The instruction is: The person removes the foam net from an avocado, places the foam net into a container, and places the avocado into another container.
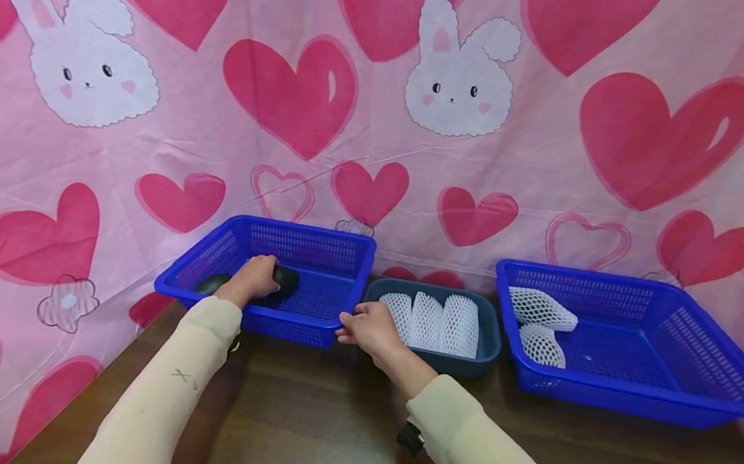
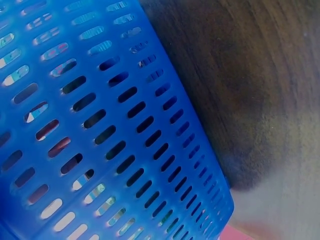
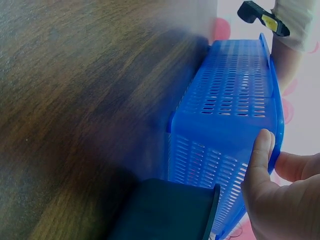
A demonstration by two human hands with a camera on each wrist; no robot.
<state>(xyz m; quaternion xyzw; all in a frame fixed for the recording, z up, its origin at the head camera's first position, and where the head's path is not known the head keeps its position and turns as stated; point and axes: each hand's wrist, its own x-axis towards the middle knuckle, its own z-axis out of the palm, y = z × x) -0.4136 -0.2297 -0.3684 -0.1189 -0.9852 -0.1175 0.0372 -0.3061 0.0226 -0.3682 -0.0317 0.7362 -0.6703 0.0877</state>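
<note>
My left hand [image 1: 255,278] reaches into the left blue basket [image 1: 328,294], its fingers curled over a dark avocado [image 1: 285,279]. Another dark avocado [image 1: 213,284] lies beside it, partly hidden by the wrist. At the basket's front right corner, my right hand [image 1: 373,330] pinches the rim; the right wrist view shows its thumb and fingers [image 3: 260,155] on either side of the edge. Only the slotted wall of the basket [image 2: 132,130] fills the left wrist view, so the left fingers are hidden there.
A dark grey tray [image 1: 491,334] holds three white foam net sleeves [image 1: 427,321], just right of the left basket. Farther right, another blue basket [image 1: 640,397] contains two things in white foam nets [image 1: 538,309]. All stand on a brown wooden table [image 1: 332,430] before a pink heart-patterned cloth [image 1: 370,138].
</note>
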